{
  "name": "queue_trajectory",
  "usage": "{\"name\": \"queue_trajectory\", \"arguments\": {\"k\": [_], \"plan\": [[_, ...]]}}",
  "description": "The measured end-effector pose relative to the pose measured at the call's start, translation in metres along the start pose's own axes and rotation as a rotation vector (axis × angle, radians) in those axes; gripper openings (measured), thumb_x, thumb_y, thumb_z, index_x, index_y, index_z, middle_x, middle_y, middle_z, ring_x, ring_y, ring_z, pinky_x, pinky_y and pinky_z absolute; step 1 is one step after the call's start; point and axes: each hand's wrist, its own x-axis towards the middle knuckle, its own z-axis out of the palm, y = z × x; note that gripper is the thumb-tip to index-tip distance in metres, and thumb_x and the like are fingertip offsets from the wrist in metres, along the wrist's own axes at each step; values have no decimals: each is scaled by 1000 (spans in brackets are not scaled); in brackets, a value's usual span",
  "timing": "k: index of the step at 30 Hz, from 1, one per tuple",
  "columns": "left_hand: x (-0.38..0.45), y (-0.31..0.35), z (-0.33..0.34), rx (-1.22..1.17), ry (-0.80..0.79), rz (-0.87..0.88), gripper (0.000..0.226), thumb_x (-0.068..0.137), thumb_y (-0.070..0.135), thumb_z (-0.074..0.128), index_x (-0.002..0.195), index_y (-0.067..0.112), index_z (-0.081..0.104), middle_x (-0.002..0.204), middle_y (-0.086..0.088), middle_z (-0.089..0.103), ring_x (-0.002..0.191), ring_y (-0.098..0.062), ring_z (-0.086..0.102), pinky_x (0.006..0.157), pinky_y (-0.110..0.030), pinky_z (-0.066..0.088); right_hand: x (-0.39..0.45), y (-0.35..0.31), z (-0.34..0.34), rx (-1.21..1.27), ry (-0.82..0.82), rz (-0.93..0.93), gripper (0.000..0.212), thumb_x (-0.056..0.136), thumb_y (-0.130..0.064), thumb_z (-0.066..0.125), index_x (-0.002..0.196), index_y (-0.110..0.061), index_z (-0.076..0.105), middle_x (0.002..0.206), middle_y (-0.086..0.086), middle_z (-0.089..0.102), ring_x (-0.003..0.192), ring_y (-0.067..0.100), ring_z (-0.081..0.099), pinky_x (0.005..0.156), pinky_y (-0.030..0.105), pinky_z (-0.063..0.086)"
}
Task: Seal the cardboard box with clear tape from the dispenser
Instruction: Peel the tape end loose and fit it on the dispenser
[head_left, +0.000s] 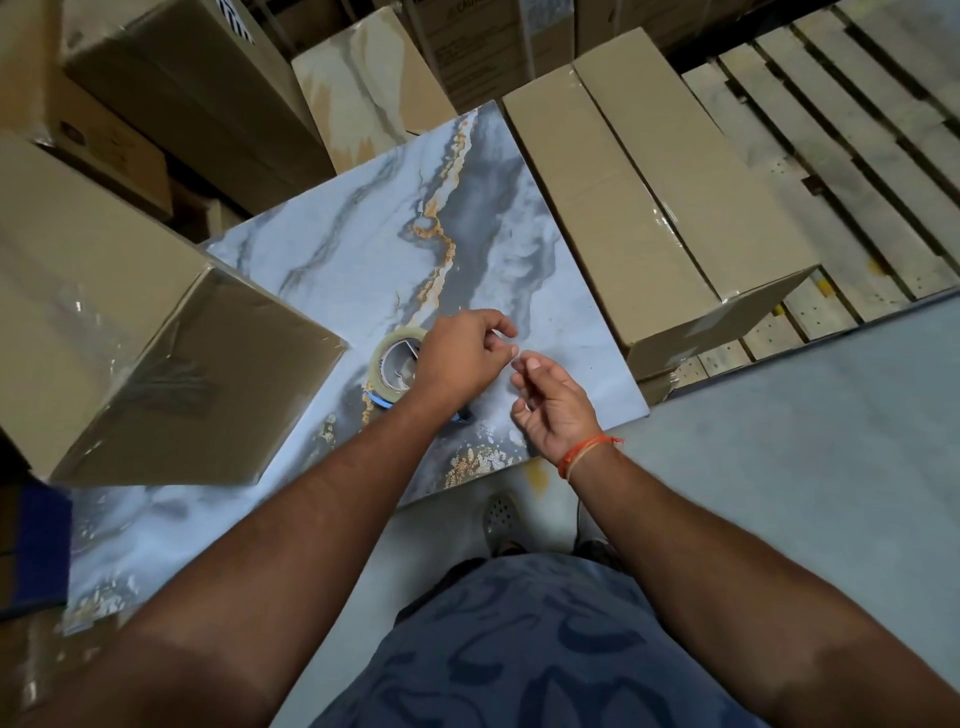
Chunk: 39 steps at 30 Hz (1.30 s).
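our fingers (506, 349) are pinching together above the table (363, 249), maybe on a tape end we are not making out; dispenser (397, 366) just behind them, box (156, 358) well left, seemingly already taped.

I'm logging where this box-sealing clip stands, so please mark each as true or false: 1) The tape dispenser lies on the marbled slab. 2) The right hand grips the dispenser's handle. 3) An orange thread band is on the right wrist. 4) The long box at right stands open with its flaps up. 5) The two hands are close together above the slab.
1) True: the tape dispenser lies on the marbled slab, partly hidden behind the left hand.
2) False: the right hand is off the dispenser, its fingers loosely curled.
3) True: the orange thread band circles the right wrist.
4) False: the long box lies closed, with shiny tape on its seam.
5) True: their fingertips nearly meet.
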Motion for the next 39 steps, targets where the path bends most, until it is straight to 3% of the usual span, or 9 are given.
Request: {"name": "queue_trajectory", "arguments": {"k": [5, 11, 16, 26, 32, 36, 39], "plan": [[-3, 3, 1, -1, 38, -16, 15, 86, 27, 74, 99, 32, 69, 71, 12, 71, 74, -9, 70, 76, -36, 59, 3, -2, -1, 64, -20, 16, 9, 100, -13, 58, 104, -15, 66, 98, 1, 74, 77, 8, 68, 52, 19, 45], [-4, 5, 0, 39, 58, -33, 11, 86, 29, 69, 92, 37, 74, 72, 10, 73, 75, -11, 70, 74, -35, 59, 1, -2, -2, 51, 1, -26, 26, 95, -8, 65, 119, -19, 61, 88, 4, 76, 65, 9, 62, 48, 19, 40], [-4, 7, 0, 58, 8, -46, 16, 85, 29, 73, 100, 32, 80, 90, 9, 79, 86, -9, 73, 82, -34, 61, -2, -6, 0, 15, 33, -72, 28, 91, -3, 69, 113, -19, 61, 92, 8, 75, 64, 10, 60, 43, 19, 39], [-6, 11, -3, 223, -33, 17, 25, 88, 22, 77, 112, 29, 78, 101, 5, 79, 99, -17, 72, 91, -37, 58, -4, -8, 1, -56, 57, -82, 18, 88, 0, 69, 100, -13, 70, 90, 9, 75, 64, 11, 63, 44, 17, 38], [-4, 12, 2, 315, -67, 60, 29, 89, 22, 76, 117, 27, 76, 111, -2, 76, 104, -26, 70, 92, -39, 56, -3, -4, -6, -157, 41, -129, 23, 81, 7, 74, 98, -8, 76, 92, 9, 77, 74, 12, 67, 55, 18, 45], [-4, 10, 6, 384, -83, 102, 30, 87, 20, 77, 117, 25, 76, 111, -8, 73, 104, -32, 68, 90, -42, 56, -5, -4, -9, -227, 19, -176, 26, 80, 7, 75, 103, -5, 75, 91, 9, 77, 80, 13, 71, 71, 21, 56], [-5, 9, 8, 420, -87, 118, 26, 91, 19, 73, 117, 25, 76, 114, -10, 71, 104, -33, 67, 87, -40, 54, -5, -3, -12, -278, 6, -206, 27, 80, 6, 77, 104, -5, 76, 96, 13, 77, 89, 19, 72, 90, 33, 59]]}}
